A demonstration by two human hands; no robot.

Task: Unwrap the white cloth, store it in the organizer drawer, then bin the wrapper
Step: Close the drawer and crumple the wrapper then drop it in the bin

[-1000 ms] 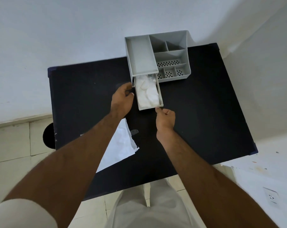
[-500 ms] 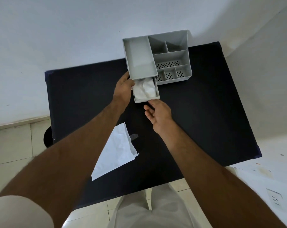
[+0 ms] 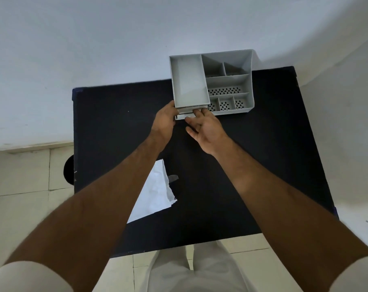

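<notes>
A grey organizer [image 3: 229, 81] stands at the far edge of the black table [image 3: 263, 154]. Its drawer [image 3: 182, 116] is almost fully pushed in; only a thin strip of its front shows. The white cloth is hidden inside. My left hand [image 3: 165, 121] rests against the organizer's left front corner beside the drawer. My right hand [image 3: 204, 127] has its fingers spread, fingertips pressing on the drawer front. The white paper wrapper [image 3: 155, 194] lies flat on the table near me, partly under my left forearm.
A round black bin [image 3: 68, 172] peeks out on the tiled floor past the table's left edge. White walls close in behind and to the right of the table. My legs stand at the table's near edge.
The drawer, open with the white cloth showing a second ago, has slid nearly all the way in. My right hand opened and pushed it; my left hand moved up to the organizer's corner.
</notes>
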